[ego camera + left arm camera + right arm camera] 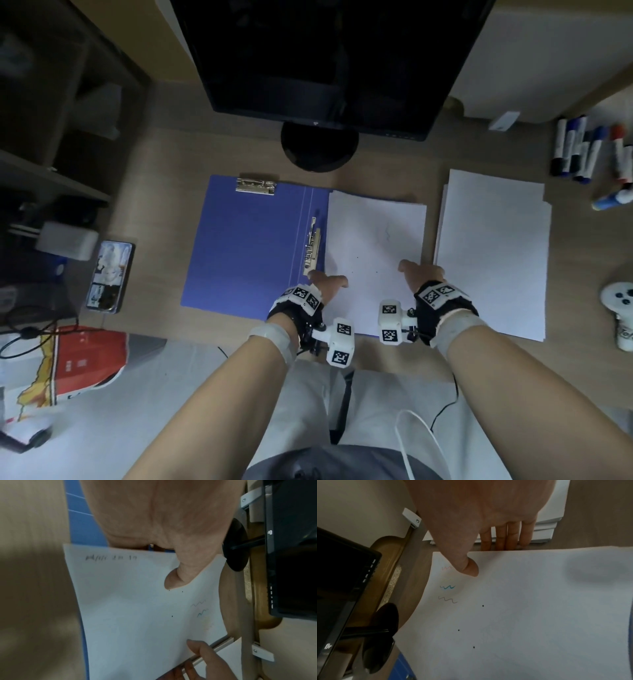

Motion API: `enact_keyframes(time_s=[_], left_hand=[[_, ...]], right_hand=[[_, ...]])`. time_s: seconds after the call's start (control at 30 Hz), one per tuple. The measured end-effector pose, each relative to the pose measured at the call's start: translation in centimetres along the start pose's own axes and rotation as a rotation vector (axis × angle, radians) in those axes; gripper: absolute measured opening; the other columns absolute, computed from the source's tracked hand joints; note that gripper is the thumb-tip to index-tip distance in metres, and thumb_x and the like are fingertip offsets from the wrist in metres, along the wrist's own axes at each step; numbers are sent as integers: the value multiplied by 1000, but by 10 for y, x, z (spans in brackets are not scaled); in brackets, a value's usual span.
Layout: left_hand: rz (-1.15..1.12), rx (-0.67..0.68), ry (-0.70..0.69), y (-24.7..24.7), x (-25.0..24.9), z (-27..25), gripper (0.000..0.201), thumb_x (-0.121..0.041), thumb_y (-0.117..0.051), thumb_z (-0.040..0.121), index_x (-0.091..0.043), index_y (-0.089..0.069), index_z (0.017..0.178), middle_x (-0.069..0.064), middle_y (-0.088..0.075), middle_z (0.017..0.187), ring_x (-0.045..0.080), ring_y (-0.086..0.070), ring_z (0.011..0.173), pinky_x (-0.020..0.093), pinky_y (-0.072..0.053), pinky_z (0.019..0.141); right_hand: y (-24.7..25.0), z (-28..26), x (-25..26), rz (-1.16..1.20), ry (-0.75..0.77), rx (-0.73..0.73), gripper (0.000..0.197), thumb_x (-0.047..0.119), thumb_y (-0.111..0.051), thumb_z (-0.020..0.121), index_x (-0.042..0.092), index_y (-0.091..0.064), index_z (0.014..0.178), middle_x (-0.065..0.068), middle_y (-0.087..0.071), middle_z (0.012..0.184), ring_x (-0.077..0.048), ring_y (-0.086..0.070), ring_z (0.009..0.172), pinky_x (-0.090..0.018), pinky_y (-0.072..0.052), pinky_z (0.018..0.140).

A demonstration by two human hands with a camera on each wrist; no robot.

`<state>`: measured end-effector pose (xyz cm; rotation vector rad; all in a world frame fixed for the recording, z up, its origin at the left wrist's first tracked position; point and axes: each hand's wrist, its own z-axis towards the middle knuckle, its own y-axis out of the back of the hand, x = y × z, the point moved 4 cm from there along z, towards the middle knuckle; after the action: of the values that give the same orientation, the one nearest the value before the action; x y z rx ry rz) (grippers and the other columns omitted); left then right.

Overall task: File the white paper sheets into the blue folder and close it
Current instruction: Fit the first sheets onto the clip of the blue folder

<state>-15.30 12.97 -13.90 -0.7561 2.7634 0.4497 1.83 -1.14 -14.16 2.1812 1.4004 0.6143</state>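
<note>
The blue folder (246, 246) lies open on the desk, with one metal clip (256, 186) at its top edge and another (312, 248) along the spine. A white sheet (373, 253) with small scribbles and dots covers the folder's right half. My left hand (327, 281) pinches the sheet's left edge near the spine clip; its thumb (173, 581) lies on top of the sheet (137, 608). My right hand (414, 272) pinches the right edge, thumb (469, 568) on the sheet (522, 608) and fingers (511, 536) under it. A stack of white sheets (493, 253) lies to the right.
A dark monitor (318, 58) on a round stand (318, 144) sits behind the folder. Several markers (582, 147) lie at the back right, and a white controller (620, 308) at the right edge. A phone (109, 274) and a red-and-white bag (68, 359) are on the left.
</note>
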Motion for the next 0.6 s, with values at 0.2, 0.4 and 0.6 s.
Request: enact_keyframes(time_s=[0.2,0.4,0.6], left_hand=[[182,-16,-24,5,2,-3,34,-25,-51,94,-1,-52,119,13,-56,114,29,-58,111,29,-48,91],[59,137,-17,16,21,9,18,-33,-60,90,-28,-48,78,4,-61,97,20,-61,84,42,-53,95],[207,153,77,18,12,-5,48,-40,-53,94,0,-43,118,28,-58,116,43,-61,106,36,-57,84]], right_hand=[[-5,7,-7,53,56,60,77,42,-60,62,-1,-50,126,-14,-61,109,-29,-59,91,-37,-43,75],[0,-10,-9,161,90,109,52,40,-69,74,1,-63,108,-7,-57,81,-22,-52,66,-29,-39,59],[-4,-18,-11,152,256,203,36,20,-73,84,8,-65,117,-10,-67,104,-26,-62,96,-28,-46,78]])
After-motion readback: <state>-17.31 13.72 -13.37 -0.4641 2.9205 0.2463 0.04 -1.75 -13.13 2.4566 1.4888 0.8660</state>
